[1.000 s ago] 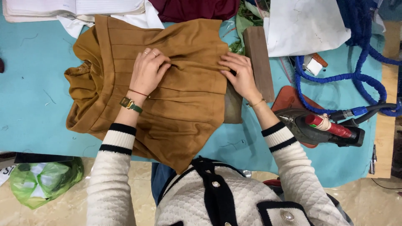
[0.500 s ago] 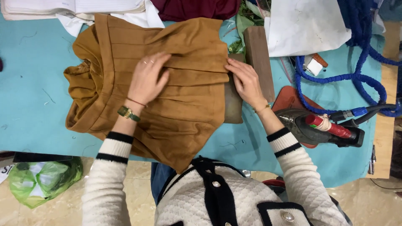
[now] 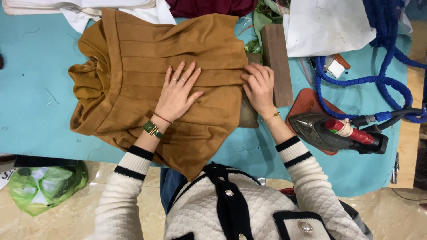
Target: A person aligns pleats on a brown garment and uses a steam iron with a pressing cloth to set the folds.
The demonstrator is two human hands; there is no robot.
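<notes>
A mustard-brown pleated garment (image 3: 133, 58) lies spread on a teal-covered table (image 3: 31, 111). My left hand (image 3: 178, 91) rests flat on the middle of the garment, fingers spread, pressing the pleats. My right hand (image 3: 259, 86) sits at the garment's right edge with its fingers curled on the hem, pinching the fabric there. A small brown pad (image 3: 248, 116) shows under that edge, below my right hand.
A dark wooden block (image 3: 276, 62) lies just right of my right hand. A steam iron (image 3: 338, 132) rests on a reddish mat (image 3: 307, 100), with a blue hose (image 3: 378, 80) coiled behind. White paper (image 3: 327, 26), folded fabrics at the top, green plastic bag (image 3: 42, 186) on the floor.
My left hand has slid right and down across the garment and flattened out. My right hand shifted slightly along the right hem. The pleats look smoother.
</notes>
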